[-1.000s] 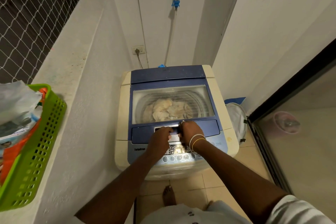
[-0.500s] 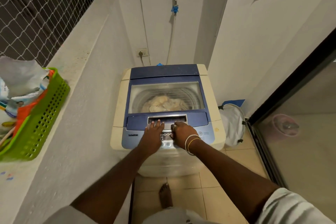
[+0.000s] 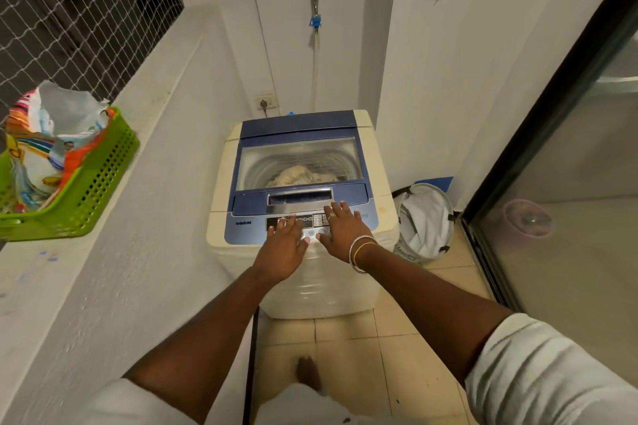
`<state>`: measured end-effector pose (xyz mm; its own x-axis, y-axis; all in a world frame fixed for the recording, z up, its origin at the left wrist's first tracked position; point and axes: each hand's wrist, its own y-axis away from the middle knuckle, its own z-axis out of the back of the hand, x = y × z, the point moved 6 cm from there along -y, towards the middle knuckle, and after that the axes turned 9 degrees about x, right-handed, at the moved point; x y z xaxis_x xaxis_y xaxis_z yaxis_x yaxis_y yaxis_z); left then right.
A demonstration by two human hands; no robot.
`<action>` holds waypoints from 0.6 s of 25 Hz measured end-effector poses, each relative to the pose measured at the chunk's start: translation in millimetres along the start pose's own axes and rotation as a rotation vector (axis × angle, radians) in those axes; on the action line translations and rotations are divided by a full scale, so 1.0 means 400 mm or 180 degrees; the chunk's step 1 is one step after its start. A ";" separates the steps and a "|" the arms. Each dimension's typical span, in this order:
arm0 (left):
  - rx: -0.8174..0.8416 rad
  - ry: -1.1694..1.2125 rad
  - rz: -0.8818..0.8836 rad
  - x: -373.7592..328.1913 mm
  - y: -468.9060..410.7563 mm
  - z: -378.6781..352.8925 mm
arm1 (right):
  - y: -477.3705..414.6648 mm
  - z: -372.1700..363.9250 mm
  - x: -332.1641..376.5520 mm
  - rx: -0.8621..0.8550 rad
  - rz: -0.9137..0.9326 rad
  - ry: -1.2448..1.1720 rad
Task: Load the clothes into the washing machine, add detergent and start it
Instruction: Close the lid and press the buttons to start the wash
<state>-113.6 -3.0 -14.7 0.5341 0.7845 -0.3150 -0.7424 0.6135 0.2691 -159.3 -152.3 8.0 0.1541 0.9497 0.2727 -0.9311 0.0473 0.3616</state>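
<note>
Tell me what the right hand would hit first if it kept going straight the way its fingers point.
Probably the silver lid handle: the right hand lies over the control panel, fingers aimed at the closed lid. Height above the panel is unclear.

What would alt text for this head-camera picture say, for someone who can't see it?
Both hands, left hand and right hand, rest open on the control panel of a top-loading washing machine, its lid shut over pale clothes. A green basket sits on the ledge to the left.
</note>
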 end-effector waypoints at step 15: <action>-0.0035 -0.0438 -0.0104 -0.004 0.130 -0.022 | 0.115 -0.121 0.073 -0.0199 0.0081 0.0287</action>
<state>-156.8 26.8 -8.2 0.6079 0.7696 -0.1954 -0.7278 0.6384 0.2506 -213.6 -107.4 -10.4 0.1025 0.9747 0.1986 -0.9536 0.0394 0.2986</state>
